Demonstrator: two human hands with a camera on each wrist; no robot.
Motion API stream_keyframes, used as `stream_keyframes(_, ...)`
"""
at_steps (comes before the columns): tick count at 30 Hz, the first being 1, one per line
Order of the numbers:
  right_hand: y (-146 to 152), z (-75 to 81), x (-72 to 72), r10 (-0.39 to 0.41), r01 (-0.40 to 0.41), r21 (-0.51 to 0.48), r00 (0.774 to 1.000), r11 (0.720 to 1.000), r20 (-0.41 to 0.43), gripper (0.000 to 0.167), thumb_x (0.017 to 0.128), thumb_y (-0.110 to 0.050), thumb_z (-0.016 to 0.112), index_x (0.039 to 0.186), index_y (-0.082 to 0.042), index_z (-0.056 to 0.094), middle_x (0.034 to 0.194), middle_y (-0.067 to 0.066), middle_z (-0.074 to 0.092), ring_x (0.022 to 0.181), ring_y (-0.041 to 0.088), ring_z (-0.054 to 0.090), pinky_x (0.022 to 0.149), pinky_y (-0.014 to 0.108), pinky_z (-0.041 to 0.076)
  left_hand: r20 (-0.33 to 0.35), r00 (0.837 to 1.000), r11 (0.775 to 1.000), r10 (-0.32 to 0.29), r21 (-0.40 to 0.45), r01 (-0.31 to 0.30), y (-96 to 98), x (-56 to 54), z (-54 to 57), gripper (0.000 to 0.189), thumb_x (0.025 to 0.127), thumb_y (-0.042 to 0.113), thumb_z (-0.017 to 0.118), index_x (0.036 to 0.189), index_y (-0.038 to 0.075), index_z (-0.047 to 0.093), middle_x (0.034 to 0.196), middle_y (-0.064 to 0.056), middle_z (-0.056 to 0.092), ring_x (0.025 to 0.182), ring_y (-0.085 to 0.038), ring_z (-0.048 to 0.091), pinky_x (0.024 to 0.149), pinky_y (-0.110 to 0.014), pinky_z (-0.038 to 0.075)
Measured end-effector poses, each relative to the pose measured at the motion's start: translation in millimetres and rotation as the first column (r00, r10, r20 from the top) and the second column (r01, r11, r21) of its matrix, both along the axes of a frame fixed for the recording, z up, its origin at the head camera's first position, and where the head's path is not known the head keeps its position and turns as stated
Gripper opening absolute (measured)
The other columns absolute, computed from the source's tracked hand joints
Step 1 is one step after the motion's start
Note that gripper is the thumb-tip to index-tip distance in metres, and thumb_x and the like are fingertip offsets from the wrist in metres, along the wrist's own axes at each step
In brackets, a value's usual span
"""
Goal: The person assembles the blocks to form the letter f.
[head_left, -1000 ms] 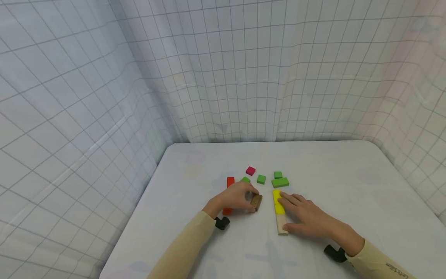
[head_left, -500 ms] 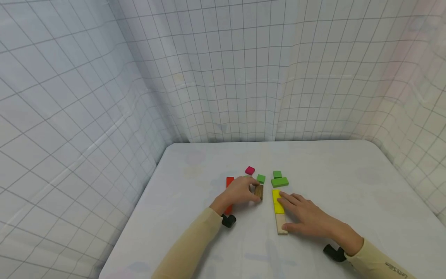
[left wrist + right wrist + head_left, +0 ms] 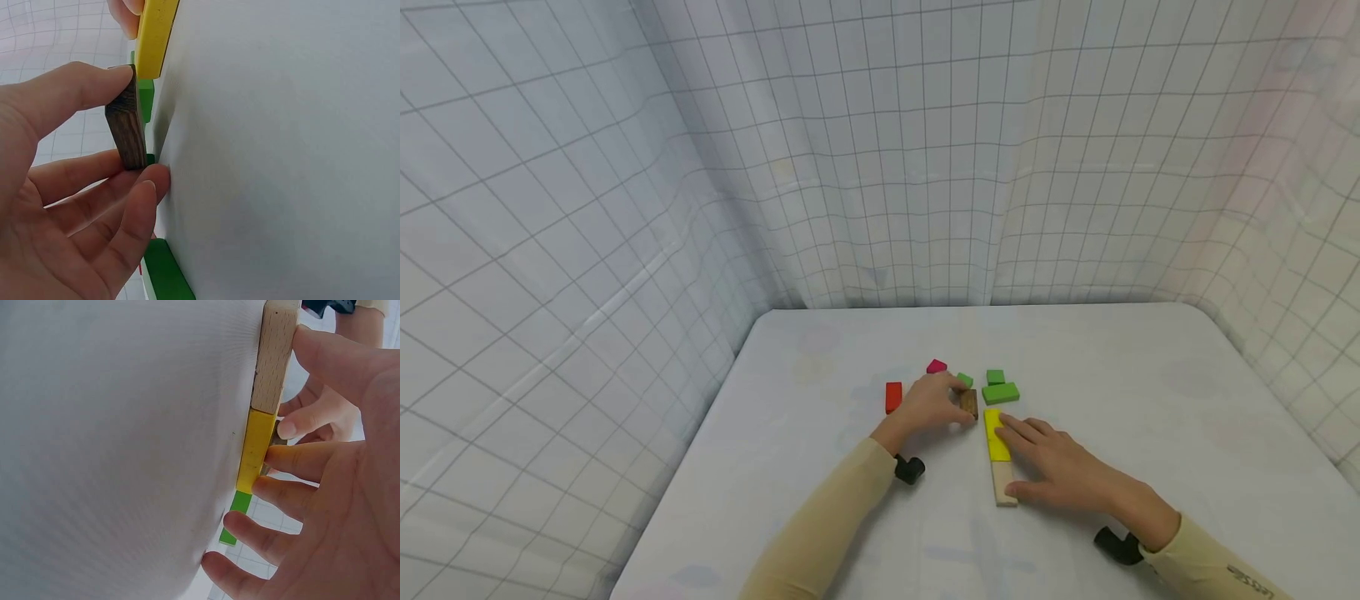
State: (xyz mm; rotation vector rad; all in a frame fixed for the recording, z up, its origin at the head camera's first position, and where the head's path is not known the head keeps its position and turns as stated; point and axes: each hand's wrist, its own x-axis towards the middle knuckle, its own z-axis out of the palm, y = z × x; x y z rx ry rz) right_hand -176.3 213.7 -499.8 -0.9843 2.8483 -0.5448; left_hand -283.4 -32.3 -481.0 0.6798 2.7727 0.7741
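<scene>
In the head view my left hand (image 3: pixel 928 403) pinches a dark brown wooden block (image 3: pixel 969 404) between thumb and fingertips, just left of the yellow block's far end. The left wrist view shows the thumb on one end of this brown block and fingers at the other. My right hand (image 3: pixel 1066 468) lies with straight, spread fingers along a row on the table. Its fingertips touch the yellow block (image 3: pixel 255 440), while its thumb touches the plain wooden block (image 3: pixel 275 359). These two blocks stand end to end in line.
Beyond the row lie a green rectangular block (image 3: pixel 1001 393) and a small green block (image 3: pixel 996 377). Another small green block (image 3: pixel 965 380), partly hidden, and a crimson block (image 3: pixel 936 366) sit past my left hand. A red block (image 3: pixel 893 396) shows behind the wrist. Gridded curtains (image 3: pixel 925 167) enclose the table.
My left hand has carried the brown block rightward and away from me, close to the yellow block, turning it to line up with the row. The right hand stays in place.
</scene>
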Motion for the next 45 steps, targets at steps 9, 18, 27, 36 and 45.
stream_keyframes(9,2,-1.2,-1.0,0.010,-0.010,-0.005,0.999,1.000,-0.038,0.085,0.092,-0.063,0.062,0.155,-0.010,0.040,0.163,0.009,0.028,0.140,0.040,0.036,0.099,0.065,0.039,-0.008,0.999,0.999,0.039,0.005,-0.039,14.2,-8.8,-0.2,0.054,0.082,0.037,0.082,0.130,0.016,0.069,0.118,0.004,0.066,0.097,-0.011,0.056,0.088,-0.028,0.051)
stream_keyframes(18,1,-2.0,-0.2,0.000,0.000,-0.010,1.000,1.000,-0.002,0.087,0.091,-0.064,0.062,0.156,-0.012,0.038,0.164,0.008,0.027,0.141,0.040,0.034,0.101,0.066,0.037,0.001,0.996,0.996,0.089,0.033,-0.089,27.1,-15.2,-2.1,0.058,0.081,0.037,0.084,0.132,0.016,0.068,0.118,0.003,0.065,0.096,-0.011,0.055,0.089,-0.029,0.051)
stream_keyframes(27,1,-0.7,0.4,0.010,-0.010,0.000,1.000,1.000,-0.018,0.086,0.092,-0.064,0.061,0.156,-0.011,0.038,0.163,0.010,0.028,0.140,0.040,0.035,0.100,0.066,0.038,-0.020,0.998,0.997,0.061,0.040,-0.060,36.4,-18.2,-6.5,0.058,0.082,0.041,0.084,0.131,0.015,0.068,0.124,0.002,0.066,0.106,-0.014,0.057,0.097,-0.033,0.049)
stream_keyframes(36,0,-1.0,-1.0,0.012,-0.012,0.000,1.000,1.000,-0.001,0.086,0.093,-0.065,0.059,0.156,-0.010,0.038,0.163,0.011,0.028,0.141,0.042,0.034,0.100,0.067,0.038,-0.030,0.999,0.999,0.045,0.012,-0.044,40.3,-17.4,-4.7,0.051,0.084,0.037,0.083,0.129,0.015,0.070,0.124,0.004,0.066,0.111,-0.014,0.059,0.098,-0.031,0.048)
stream_keyframes(45,0,-1.6,-0.5,0.000,0.000,0.009,1.000,1.000,-0.003,0.086,0.092,-0.065,0.060,0.156,-0.012,0.038,0.163,0.009,0.028,0.140,0.041,0.034,0.100,0.066,0.039,-0.050,0.999,1.000,0.019,0.005,-0.019,40.1,-19.4,-7.7,0.049,0.085,0.036,0.082,0.128,0.015,0.071,0.123,0.004,0.067,0.114,-0.014,0.059,0.099,-0.031,0.048)
